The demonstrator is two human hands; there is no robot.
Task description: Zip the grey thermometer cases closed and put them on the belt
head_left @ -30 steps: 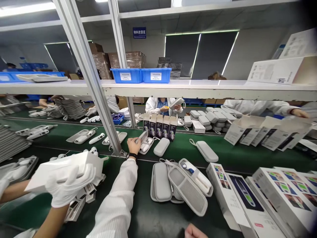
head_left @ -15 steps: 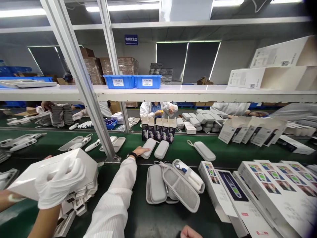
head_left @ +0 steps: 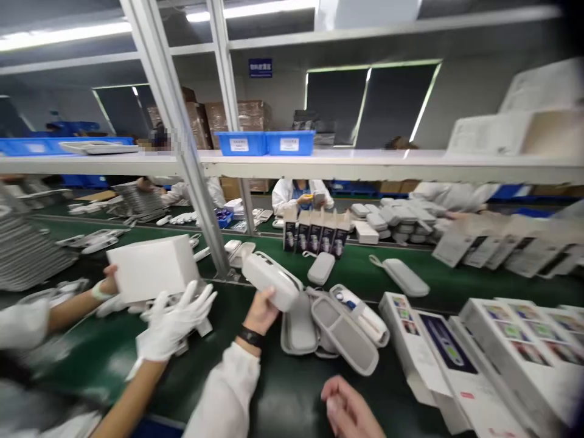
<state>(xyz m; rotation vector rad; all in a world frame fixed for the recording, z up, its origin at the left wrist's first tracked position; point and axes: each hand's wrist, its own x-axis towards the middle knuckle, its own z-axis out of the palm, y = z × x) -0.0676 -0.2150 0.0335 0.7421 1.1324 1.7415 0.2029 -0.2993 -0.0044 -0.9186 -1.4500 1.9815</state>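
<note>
Meanwhile the left hand (head_left: 261, 312) clenched one closed grey case (head_left: 270, 280); the right hand (head_left: 349, 409) hung released, near two open cases (head_left: 345, 333)

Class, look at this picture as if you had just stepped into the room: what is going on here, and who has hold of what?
This is a packing line with green belts. The person's left hand holds a closed grey zip case lifted above the belt; the right hand is low, open and holds nothing. Just beyond lies an open case with a white device inside. To the left, a co-worker's gloved hand works by a white box.
</note>
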